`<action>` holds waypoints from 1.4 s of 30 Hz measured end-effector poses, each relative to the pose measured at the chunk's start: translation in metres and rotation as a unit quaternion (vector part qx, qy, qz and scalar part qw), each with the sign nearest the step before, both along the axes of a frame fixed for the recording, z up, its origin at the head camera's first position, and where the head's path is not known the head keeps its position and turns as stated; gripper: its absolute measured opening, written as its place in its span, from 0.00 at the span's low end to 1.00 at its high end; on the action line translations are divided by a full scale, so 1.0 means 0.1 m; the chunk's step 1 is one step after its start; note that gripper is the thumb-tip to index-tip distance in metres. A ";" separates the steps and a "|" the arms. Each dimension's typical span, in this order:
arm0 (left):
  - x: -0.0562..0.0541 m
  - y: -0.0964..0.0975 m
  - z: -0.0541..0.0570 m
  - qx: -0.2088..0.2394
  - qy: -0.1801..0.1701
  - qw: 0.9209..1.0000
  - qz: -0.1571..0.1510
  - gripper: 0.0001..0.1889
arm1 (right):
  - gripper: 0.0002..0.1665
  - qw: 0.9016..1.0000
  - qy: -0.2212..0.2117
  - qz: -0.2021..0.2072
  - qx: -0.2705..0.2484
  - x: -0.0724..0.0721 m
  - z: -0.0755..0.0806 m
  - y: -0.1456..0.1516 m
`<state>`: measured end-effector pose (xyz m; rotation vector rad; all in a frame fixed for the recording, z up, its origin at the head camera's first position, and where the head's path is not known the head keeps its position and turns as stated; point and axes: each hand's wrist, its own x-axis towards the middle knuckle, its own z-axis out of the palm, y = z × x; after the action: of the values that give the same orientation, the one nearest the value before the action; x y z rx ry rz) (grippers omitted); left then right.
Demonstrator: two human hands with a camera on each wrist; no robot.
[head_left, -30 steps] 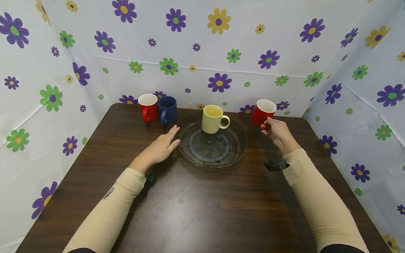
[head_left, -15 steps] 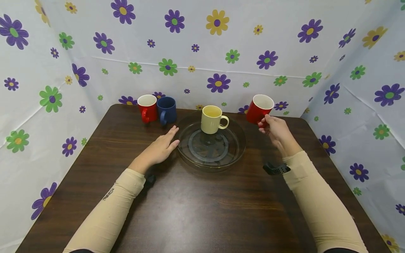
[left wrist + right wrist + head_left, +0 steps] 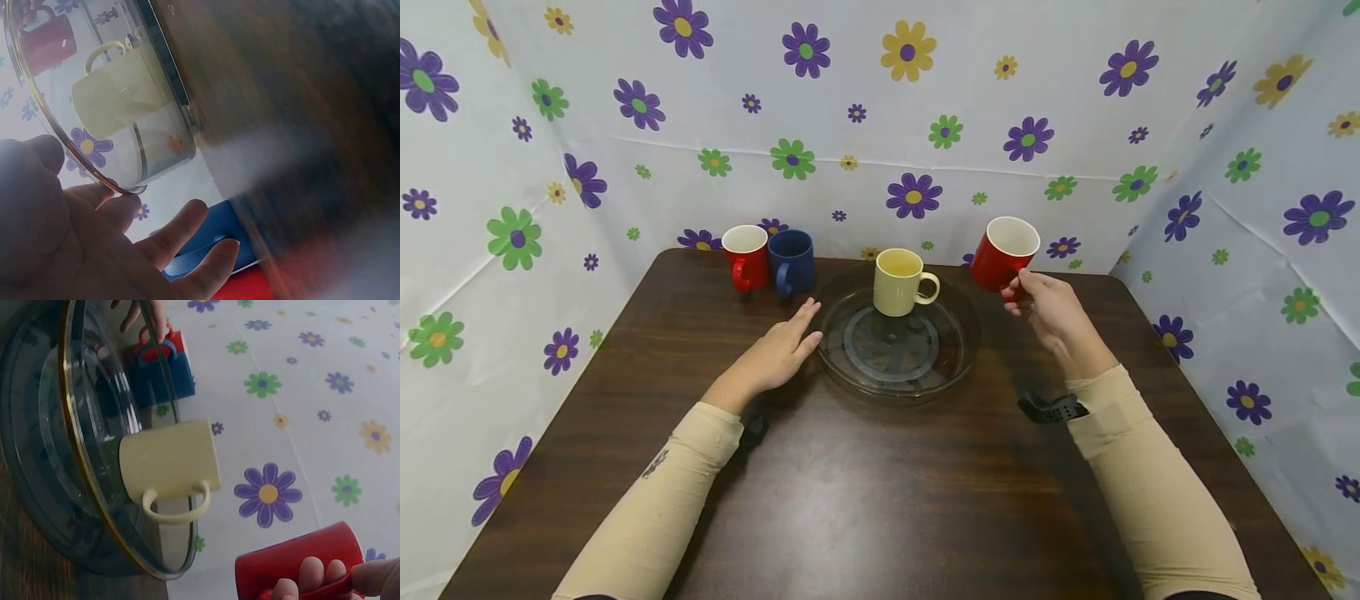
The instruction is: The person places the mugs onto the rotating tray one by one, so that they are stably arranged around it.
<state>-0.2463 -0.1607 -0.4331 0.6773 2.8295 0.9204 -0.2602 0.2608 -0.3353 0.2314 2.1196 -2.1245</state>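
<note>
My right hand (image 3: 1054, 312) grips the handle of a red mug (image 3: 996, 262) with a white inside, held tilted in the air right of a round clear dish (image 3: 891, 343). In the right wrist view, the fingers curl round the handle of this red mug (image 3: 294, 559). A pale yellow mug (image 3: 894, 290) stands upright inside the dish toward its back, handle pointing right. My left hand (image 3: 775, 354) has its fingers extended at the dish's left side. From the left wrist view, fingertips of this left hand (image 3: 94, 231) touch the rim.
Behind the left hand, a second red mug (image 3: 747, 258) and a blue mug (image 3: 793, 262) stand side by side near the back edge of the dark wooden table (image 3: 850, 500). A flower-print cloth (image 3: 850, 67) hangs close behind the table and along both sides.
The right hand has raised the red mug and carried it a little left toward the dish, tilting it. My left hand stays by the rim; the yellow mug keeps its place.
</note>
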 end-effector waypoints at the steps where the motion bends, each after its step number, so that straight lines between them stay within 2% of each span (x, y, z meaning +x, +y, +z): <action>1: 0.00 0.00 0.00 0.000 -0.001 1.000 0.000 0.34 | 0.22 1.000 -0.002 0.000 -0.001 0.01 0.01 -0.01; 8: -0.01 -0.03 -0.02 0.000 0.017 1.000 0.004 0.33 | 0.20 1.000 0.006 0.027 -0.003 0.04 0.05 -0.12; 13: -0.01 -0.04 -0.01 0.000 0.015 1.000 0.005 0.33 | 0.18 0.999 0.009 0.040 -0.001 0.04 0.05 -0.19; 20: 0.00 -0.02 0.02 0.003 0.008 1.000 0.002 0.33 | 0.18 0.999 0.012 0.051 0.004 0.07 -0.01 -0.25; 26: 0.01 -0.01 0.00 0.005 0.006 1.000 -0.003 0.34 | 0.19 0.998 0.000 0.059 0.023 0.10 -0.07 -0.29; 33: 0.01 0.00 -0.02 0.011 0.008 1.000 -0.001 0.34 | 0.18 0.998 0.008 0.065 0.014 0.14 -0.10 -0.35; 42: 0.02 0.00 -0.03 0.011 0.009 1.000 -0.001 0.34 | 0.18 0.995 -0.002 0.092 0.034 0.20 -0.18 -0.44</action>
<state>-0.2448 -0.1605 -0.4361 0.6948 2.8380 0.9503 -0.2405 0.2164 -0.3530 0.0450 2.1233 -1.9500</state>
